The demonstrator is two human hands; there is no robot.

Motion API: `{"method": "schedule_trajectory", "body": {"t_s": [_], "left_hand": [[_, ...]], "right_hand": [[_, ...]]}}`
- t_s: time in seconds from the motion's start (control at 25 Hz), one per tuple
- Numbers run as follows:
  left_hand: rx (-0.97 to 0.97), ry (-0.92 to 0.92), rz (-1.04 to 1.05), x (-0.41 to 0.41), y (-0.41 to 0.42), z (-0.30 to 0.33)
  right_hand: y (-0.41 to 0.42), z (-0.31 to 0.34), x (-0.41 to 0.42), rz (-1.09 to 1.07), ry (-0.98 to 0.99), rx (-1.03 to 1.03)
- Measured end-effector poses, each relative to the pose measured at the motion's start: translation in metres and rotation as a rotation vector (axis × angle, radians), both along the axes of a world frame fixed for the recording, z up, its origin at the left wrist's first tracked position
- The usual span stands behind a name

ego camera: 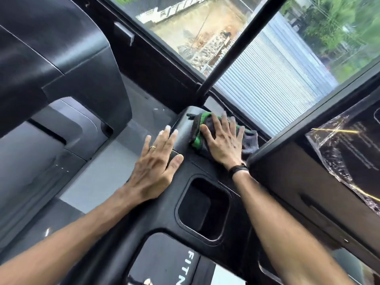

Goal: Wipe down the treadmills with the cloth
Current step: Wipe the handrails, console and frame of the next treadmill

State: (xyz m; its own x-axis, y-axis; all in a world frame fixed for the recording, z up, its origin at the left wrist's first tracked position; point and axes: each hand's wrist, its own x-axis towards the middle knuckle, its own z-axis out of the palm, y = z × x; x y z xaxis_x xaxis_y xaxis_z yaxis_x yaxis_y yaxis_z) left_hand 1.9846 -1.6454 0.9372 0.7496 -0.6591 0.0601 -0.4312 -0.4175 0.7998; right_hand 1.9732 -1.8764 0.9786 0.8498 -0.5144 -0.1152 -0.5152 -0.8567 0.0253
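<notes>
Right hand point(223, 140) presses flat, fingers spread, on cloth point(202, 128) at console point(185, 182) edge, left hand point(156, 165) flat beside; cloth could slide off the far edge.

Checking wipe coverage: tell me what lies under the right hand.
Under the right hand lies a grey cloth with green trim, pressed on the black treadmill console. The console surface beneath is covered.

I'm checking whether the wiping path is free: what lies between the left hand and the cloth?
Only bare black treadmill console separates the left hand from the cloth under the right hand, as the head view shows.
</notes>
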Motion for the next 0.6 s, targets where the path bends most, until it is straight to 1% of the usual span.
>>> {"method": "schedule_trajectory", "body": {"t_s": [0.04, 0.08, 0.16, 0.2, 0.24, 0.28, 0.32, 0.36, 0.4, 0.44, 0.48, 0.6], "left_hand": [[-0.006, -0.004, -0.018, -0.003, -0.003, -0.001], [0.000, -0.008, -0.029, -0.007, -0.006, -0.003], [0.026, -0.026, -0.045, -0.012, -0.008, -0.009], [0.034, -0.033, -0.047, -0.013, -0.008, -0.011], [0.033, -0.037, -0.047, -0.013, -0.008, -0.013], [0.032, -0.037, -0.049, -0.013, -0.008, -0.014], [0.037, -0.038, -0.051, -0.014, -0.008, -0.014], [0.043, -0.042, -0.051, -0.014, -0.008, -0.014], [0.043, -0.045, -0.048, -0.015, -0.009, -0.014], [0.044, -0.047, -0.043, -0.015, -0.008, -0.013], [0.049, -0.049, -0.042, -0.015, -0.008, -0.013], [0.081, -0.081, -0.048, -0.014, -0.007, -0.014]], "right_hand": [[-0.005, 0.000, -0.001, -0.106, -0.027, 0.004], [-0.007, 0.002, -0.007, -0.191, -0.099, 0.045], [0.001, 0.010, -0.030, -0.264, -0.306, 0.270], [0.009, 0.016, -0.045, -0.280, -0.343, 0.389], [0.018, 0.021, -0.062, -0.287, -0.283, 0.423], [0.031, 0.023, -0.079, -0.270, -0.143, 0.318], [0.044, 0.023, -0.095, -0.222, -0.025, 0.165], [0.056, 0.023, -0.107, -0.169, 0.027, 0.048], [0.064, 0.023, -0.112, -0.142, 0.042, 0.005], [0.062, 0.022, -0.109, -0.136, 0.029, 0.016], [0.057, 0.024, -0.101, -0.142, 0.012, 0.071], [0.026, 0.029, -0.068, -0.174, -0.155, 0.413]]}}
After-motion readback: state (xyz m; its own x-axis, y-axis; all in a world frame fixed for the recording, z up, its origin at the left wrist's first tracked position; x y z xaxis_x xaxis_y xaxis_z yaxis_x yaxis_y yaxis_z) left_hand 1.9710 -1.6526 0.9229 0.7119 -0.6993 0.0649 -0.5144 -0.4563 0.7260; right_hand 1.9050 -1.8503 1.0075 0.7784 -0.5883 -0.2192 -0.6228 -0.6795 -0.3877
